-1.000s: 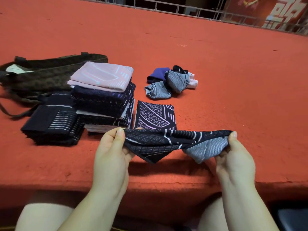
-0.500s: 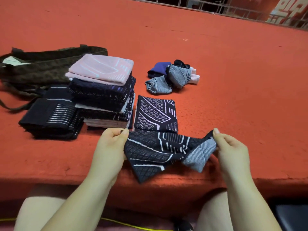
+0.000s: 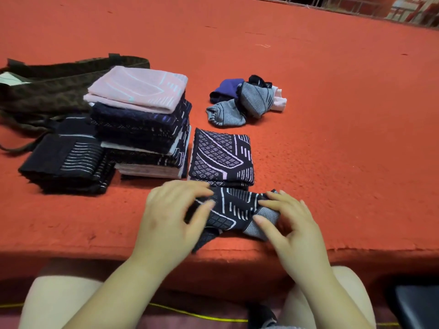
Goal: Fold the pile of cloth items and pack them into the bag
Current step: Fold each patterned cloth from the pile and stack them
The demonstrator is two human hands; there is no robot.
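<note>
Change: dark patterned cloth, lifted before, now lies on the table edge.
Grip: left hand and right hand press it, fingers straight.
Place: 6 o'clock of the folded cloth.
Meaning: folding begins; bag waits.

My left hand is smeared by motion, so how its fingers lie on the dark patterned cloth is unclear. Both hands cover the cloth's ends; my right hand hides part of the grey section. The bag runs off the left edge, its opening unseen. In the tall stack, the lower cloths show only their edges. The loose pile's pieces overlap; I cannot count them.
</note>
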